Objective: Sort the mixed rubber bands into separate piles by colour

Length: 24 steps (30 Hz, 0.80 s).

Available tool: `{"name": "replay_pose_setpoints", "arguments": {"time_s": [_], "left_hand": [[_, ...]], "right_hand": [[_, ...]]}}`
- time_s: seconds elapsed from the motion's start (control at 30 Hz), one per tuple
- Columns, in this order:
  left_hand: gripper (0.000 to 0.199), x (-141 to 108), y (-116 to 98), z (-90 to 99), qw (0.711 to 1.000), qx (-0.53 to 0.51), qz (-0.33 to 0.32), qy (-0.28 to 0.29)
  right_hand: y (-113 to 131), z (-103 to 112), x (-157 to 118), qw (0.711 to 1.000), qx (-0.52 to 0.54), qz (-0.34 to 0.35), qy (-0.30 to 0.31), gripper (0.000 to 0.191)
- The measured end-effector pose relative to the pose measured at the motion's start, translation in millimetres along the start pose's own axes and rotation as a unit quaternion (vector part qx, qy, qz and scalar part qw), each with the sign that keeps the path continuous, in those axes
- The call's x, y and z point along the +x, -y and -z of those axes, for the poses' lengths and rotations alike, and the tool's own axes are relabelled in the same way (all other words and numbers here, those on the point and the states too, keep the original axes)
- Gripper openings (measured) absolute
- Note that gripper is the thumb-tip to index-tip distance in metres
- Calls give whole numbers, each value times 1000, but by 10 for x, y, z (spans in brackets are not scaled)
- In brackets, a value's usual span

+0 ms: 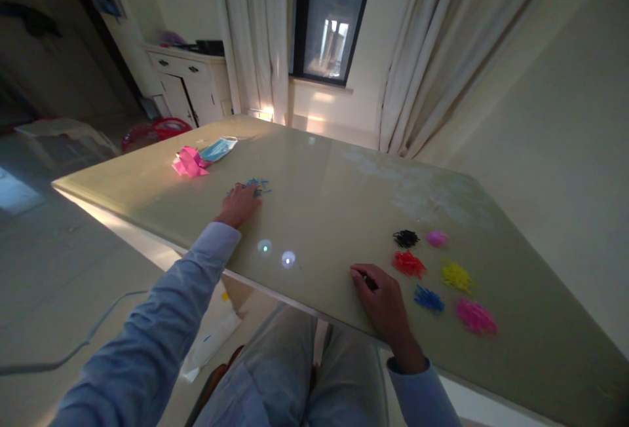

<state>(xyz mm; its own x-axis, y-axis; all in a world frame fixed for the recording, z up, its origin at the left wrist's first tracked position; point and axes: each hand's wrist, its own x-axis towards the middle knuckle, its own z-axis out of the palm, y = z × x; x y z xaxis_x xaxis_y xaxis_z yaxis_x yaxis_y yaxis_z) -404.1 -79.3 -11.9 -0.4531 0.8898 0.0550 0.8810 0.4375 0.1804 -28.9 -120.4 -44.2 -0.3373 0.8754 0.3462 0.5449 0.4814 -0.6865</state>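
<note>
My left hand (240,204) reaches over the table with its fingers spread down onto a loose pile of small blue strips (259,185), a few darker or other-coloured bits among them. Part of that pile is hidden under the fingers. Close to the front edge rests my right hand (386,299), curled, thumb and forefinger pressed together; whatever may be inside cannot be made out. To its right lie small heaps of thin, band-like pieces: black (405,238), red (409,264), blue (429,299), yellow (457,276), bright pink (476,317) and light pink (437,238).
A crumpled pink paper-like item (190,162) lies beside a blue face mask (219,149) on the far left of the table (319,211). Whitish smears mark the back right surface. Beyond stand a white cabinet (213,86) and curtains (255,34).
</note>
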Motion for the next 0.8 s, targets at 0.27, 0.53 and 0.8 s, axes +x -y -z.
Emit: {"name": "replay_pose_setpoints", "arguments": {"time_s": [0.27,0.53,0.8], "left_hand": [[41,101,88,-27,1000,5,-21,9],[38,174,184,-14,999,24,-46,-10],[33,198,219,9,999,0,-45,-27]], "right_hand": [[-13,-7,-6,1000,-12,-9,9,25],[-9,-1,-9,1000,-19,-10,12,26],[3,-1,-9,1000,-21,-10,12,27]]}}
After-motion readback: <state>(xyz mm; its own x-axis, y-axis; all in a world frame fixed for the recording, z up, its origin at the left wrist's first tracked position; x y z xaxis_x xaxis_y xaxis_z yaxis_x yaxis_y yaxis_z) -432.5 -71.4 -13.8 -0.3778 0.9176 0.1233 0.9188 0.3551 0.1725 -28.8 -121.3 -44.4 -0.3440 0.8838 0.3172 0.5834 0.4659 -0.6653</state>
